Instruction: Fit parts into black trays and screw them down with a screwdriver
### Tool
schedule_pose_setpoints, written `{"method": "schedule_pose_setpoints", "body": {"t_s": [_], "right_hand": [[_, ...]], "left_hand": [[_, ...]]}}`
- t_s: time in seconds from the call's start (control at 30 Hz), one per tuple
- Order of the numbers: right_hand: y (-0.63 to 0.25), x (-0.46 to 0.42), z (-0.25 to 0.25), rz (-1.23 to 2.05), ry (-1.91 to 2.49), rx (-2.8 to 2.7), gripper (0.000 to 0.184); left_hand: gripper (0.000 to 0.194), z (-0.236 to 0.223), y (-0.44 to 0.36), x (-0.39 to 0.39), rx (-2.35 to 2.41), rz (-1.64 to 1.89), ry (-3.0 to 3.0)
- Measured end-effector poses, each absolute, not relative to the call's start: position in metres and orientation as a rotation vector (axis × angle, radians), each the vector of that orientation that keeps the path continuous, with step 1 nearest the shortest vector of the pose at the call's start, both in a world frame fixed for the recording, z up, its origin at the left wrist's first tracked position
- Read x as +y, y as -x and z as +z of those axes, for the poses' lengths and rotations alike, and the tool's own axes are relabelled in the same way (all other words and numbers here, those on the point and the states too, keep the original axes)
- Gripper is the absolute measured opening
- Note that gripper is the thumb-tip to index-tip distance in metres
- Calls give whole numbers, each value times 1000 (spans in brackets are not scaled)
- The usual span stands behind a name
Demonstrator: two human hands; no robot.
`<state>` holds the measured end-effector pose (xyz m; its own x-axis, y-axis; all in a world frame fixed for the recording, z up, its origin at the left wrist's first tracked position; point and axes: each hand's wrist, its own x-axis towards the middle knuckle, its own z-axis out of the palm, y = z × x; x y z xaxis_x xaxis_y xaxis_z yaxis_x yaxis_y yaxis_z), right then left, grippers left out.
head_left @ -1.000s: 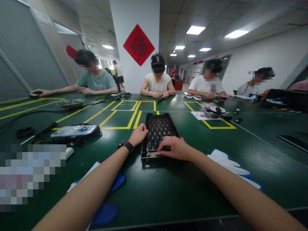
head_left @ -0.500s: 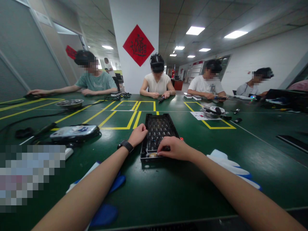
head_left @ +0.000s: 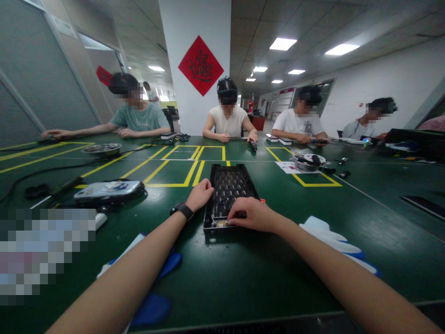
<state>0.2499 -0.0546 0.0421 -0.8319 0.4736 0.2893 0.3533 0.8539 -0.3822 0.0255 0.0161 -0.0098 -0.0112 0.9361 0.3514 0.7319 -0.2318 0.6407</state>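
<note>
A black casing (head_left: 229,188) on the tabletop (head_left: 222,283) is touched at its left edge by the curled left hand (head_left: 199,195), at its near end by the narrowed right hand (head_left: 255,215); any grip cannot be told.

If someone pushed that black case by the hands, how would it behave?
The black case likely won't tip, lying flat and low. It might slide, as the green tabletop looks glossy. Its straight outline suggests stiffness.

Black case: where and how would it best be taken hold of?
Probably by its two long side walls, from left and right at once: the case lies flat, open-topped, longer than wide, with raised walls. The left hand is at the left wall; the right hand is over the near right corner.
</note>
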Motion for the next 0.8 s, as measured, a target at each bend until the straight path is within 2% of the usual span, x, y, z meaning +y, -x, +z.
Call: {"method": "schedule_pose_setpoints", "body": {"t_s": [0.33,0.57,0.8], "right_hand": [[-249,-56,44,475,618,-2619,16],[-255,-47,50,338,900,-2281,21],[-246,-15,57,324,1183,-2635,12]], "left_hand": [[10,-10,-25,17,1740,1091,-1998],[9,-7,-26,13,1749,1091,-2004],[7,-6,-32,14,1726,1110,-1946]]}}
